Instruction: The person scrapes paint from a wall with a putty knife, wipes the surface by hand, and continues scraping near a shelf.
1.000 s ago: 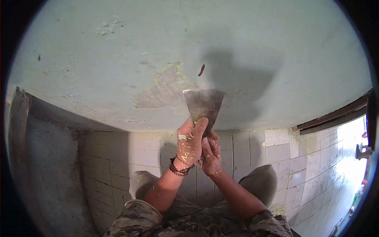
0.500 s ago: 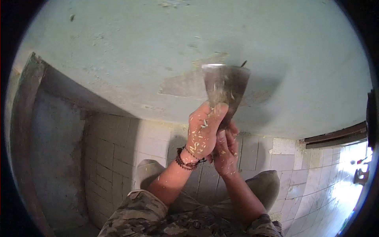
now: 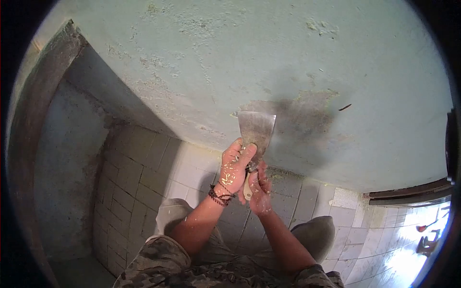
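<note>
A wide metal scraper [image 3: 257,127] with a pale handle points up toward the green wall [image 3: 269,48], its blade edge at the left side of a bare grey patch [image 3: 314,113]. My left hand [image 3: 234,168] is wrapped round the lower blade, thumb on its face, with yellowish flakes stuck to the back of the hand and a dark bracelet at the wrist. Lower and to the right, my right hand [image 3: 260,192] grips the scraper near the handle, which shows between the two hands.
At the left is a recess with a worn edge [image 3: 48,96]. Pale floor tiles [image 3: 192,173] lie below the wall, with debris along its foot. A dark frame [image 3: 408,192] is at the right, and a red object [image 3: 421,228] lies on the floor beyond.
Both hands and the scraper have moved left and down in the view, to the left side of the bare patch. The camera view has shifted too.
</note>
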The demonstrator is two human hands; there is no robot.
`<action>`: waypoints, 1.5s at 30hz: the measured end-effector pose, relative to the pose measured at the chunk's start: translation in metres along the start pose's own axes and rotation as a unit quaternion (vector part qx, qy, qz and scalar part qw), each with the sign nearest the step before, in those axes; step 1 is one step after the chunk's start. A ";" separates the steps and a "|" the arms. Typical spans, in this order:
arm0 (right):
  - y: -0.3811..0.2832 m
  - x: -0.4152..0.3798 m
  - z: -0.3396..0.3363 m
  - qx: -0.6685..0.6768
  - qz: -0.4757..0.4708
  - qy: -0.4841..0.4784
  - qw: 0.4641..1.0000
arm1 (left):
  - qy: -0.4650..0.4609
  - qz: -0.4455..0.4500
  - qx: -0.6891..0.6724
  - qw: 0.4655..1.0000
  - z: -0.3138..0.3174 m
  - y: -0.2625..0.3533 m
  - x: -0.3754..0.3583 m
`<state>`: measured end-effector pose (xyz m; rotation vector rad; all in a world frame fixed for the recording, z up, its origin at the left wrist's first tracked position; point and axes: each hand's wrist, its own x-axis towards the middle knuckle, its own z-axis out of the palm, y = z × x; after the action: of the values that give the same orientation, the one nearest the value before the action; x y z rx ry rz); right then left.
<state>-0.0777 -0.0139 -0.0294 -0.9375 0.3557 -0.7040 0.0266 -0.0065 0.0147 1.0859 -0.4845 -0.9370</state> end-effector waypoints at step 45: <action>0.011 0.017 0.030 0.030 -0.004 0.084 0.996 | -0.008 -0.004 -0.021 1.000 -0.008 0.020 0.008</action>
<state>-0.0446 -0.0029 -0.0215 -0.8252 0.4763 -0.7983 0.0454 -0.0059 0.0286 1.0430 -0.4714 -0.9594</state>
